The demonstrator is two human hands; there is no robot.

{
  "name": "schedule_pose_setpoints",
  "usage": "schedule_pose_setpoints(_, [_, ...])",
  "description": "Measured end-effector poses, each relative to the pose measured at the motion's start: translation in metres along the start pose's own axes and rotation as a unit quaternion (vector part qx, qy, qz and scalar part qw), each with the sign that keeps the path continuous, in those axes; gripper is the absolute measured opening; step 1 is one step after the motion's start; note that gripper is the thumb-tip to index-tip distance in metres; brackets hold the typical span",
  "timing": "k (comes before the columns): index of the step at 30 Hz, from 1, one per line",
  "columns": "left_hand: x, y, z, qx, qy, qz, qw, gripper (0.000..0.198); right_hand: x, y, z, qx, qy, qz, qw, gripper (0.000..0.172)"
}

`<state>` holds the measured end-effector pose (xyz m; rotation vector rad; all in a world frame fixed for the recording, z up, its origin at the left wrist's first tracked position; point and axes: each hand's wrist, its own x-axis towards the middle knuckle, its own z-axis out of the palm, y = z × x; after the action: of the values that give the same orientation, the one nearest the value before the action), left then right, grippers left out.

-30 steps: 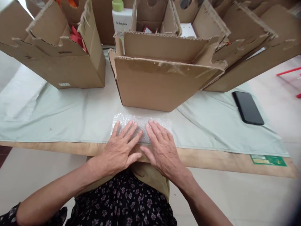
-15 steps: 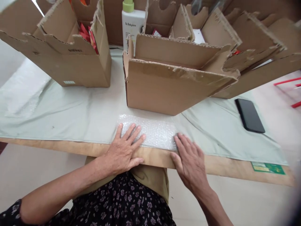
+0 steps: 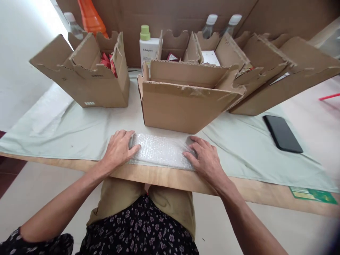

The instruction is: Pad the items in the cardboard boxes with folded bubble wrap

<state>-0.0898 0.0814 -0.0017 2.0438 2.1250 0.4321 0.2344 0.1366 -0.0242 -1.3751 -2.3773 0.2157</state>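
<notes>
A folded piece of clear bubble wrap (image 3: 160,150) lies flat near the front edge of the cloth-covered table. My left hand (image 3: 119,148) grips its left end, with the thumb on top and the fingers along the far side. At the right end, my right hand (image 3: 205,156) holds the wrap in the same way, fingers curled around its edge and partly hiding it. Just behind the wrap stands an open cardboard box (image 3: 175,106) with torn top edges.
More cut-open cardboard boxes stand at the left (image 3: 103,90) and right (image 3: 260,95). Behind are a white bottle with a green cap (image 3: 148,47) and an orange bottle (image 3: 92,19). A black phone (image 3: 283,134) lies at right; other bubble wrap (image 3: 51,109) lies at left.
My left hand has slid left from lying spread on the bubble wrap to its left end. My right hand has shifted slightly and now curls over the right end. The view has tilted up.
</notes>
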Motion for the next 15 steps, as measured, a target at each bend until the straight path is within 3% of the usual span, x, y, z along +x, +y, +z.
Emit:
schedule_pose_setpoints(4, [0.007, 0.001, -0.005, -0.146, -0.012, -0.05, 0.988, 0.072, -0.012, -0.008, -0.006, 0.099, 0.089, -0.023, 0.991, 0.011])
schedule_pose_setpoints(8, [0.003, 0.01, -0.018, -0.263, -0.082, -0.097, 0.956, 0.085, -0.024, -0.012, -0.011, 0.179, 0.151, 0.026, 0.972, 0.007])
schedule_pose_setpoints(10, [-0.001, 0.015, -0.019, -0.323, -0.118, -0.094, 0.934, 0.08, -0.027, -0.012, -0.012, 0.21, 0.144, 0.083, 0.964, 0.011])
schedule_pose_setpoints(12, [-0.006, 0.02, -0.013, -0.373, -0.117, -0.081, 0.917, 0.072, -0.028, -0.009, -0.012, 0.255, 0.116, 0.143, 0.949, 0.016])
schedule_pose_setpoints(15, [-0.013, 0.026, -0.001, -0.403, -0.059, -0.08, 0.91, 0.072, -0.033, -0.001, -0.018, 0.364, 0.079, 0.192, 0.908, 0.051])
